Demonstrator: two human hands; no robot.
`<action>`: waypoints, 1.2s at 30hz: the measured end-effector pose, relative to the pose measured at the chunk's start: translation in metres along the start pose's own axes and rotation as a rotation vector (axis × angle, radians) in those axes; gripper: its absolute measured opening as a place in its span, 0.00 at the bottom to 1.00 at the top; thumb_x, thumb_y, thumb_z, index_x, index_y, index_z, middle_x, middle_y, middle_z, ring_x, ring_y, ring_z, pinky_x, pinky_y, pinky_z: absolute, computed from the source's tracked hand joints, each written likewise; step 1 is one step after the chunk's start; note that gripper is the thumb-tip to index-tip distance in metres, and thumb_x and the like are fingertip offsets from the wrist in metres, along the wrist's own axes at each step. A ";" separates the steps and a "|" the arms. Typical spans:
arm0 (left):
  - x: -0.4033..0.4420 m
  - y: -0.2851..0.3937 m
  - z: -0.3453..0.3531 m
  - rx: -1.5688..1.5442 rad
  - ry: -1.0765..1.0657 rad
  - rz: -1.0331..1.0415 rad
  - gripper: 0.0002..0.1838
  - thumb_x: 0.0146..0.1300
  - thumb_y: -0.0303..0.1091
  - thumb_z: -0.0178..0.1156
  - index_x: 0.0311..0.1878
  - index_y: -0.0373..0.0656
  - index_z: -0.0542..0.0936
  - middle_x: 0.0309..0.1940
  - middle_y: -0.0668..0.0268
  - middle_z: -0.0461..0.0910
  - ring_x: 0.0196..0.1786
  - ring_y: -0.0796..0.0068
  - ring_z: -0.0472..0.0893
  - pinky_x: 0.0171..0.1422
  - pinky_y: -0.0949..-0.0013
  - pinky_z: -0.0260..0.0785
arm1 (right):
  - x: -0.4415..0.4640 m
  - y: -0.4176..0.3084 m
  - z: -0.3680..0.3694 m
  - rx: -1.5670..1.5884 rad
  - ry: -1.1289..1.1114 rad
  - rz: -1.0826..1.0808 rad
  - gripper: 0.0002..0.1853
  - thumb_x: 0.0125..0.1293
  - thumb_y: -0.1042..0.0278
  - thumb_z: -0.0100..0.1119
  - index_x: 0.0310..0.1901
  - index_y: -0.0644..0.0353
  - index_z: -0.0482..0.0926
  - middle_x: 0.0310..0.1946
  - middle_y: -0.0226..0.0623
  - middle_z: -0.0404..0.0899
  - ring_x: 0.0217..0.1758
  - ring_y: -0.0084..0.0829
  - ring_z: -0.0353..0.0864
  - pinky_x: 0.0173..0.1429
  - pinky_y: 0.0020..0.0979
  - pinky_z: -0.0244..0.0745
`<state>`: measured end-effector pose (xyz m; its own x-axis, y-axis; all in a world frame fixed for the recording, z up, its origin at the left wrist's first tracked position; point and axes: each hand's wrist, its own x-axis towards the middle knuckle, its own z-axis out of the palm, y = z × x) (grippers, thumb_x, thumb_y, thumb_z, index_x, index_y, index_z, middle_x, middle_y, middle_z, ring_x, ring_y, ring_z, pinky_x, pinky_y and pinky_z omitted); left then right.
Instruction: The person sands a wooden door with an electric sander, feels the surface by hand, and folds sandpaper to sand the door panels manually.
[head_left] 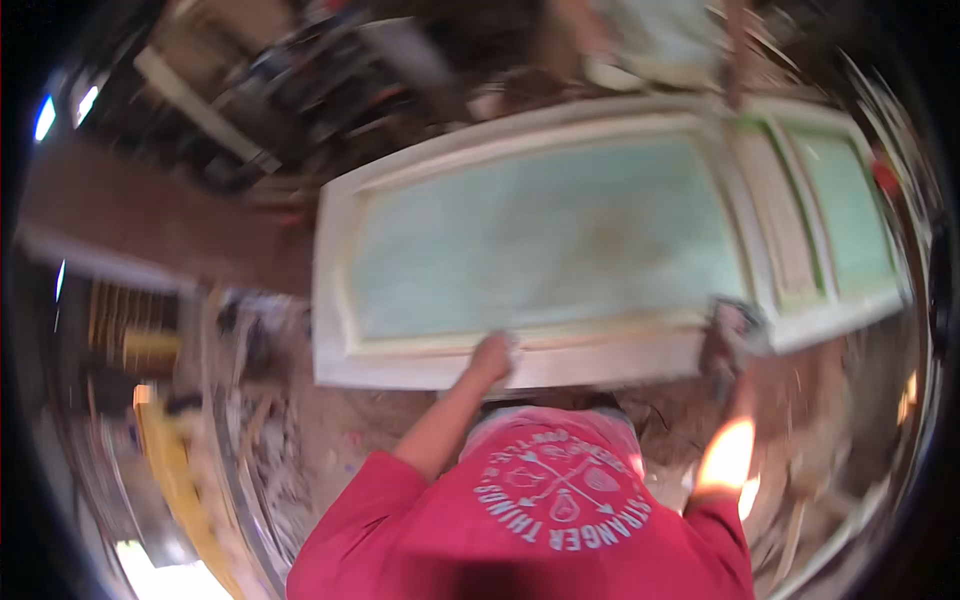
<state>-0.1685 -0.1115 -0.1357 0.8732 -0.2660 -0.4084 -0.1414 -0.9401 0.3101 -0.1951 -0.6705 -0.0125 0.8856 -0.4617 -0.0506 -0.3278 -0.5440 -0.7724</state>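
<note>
door [540,240] long axis left-right, small panel [848,205] rightward; left hand [492,358] clenched; right hand [719,350], can't tell

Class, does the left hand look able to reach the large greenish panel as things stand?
Probably yes: the left hand is at the near side of the pale frame, close to the large greenish panel, with nothing visible blocking the way.
</note>
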 end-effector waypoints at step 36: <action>-0.114 -0.259 -0.055 -0.155 0.277 -0.181 0.27 0.62 0.65 0.76 0.49 0.51 0.94 0.57 0.60 0.87 0.67 0.53 0.82 0.75 0.46 0.72 | -0.181 -0.258 0.288 -0.332 -0.484 -0.435 0.33 0.47 0.56 0.80 0.55 0.61 0.81 0.49 0.52 0.87 0.54 0.57 0.87 0.61 0.51 0.82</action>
<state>-0.2056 0.1738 -0.1224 0.9739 -0.0106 -0.2269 0.0807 -0.9175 0.3894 -0.1761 -0.2450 0.0137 0.9795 0.1646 -0.1163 0.0728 -0.8270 -0.5575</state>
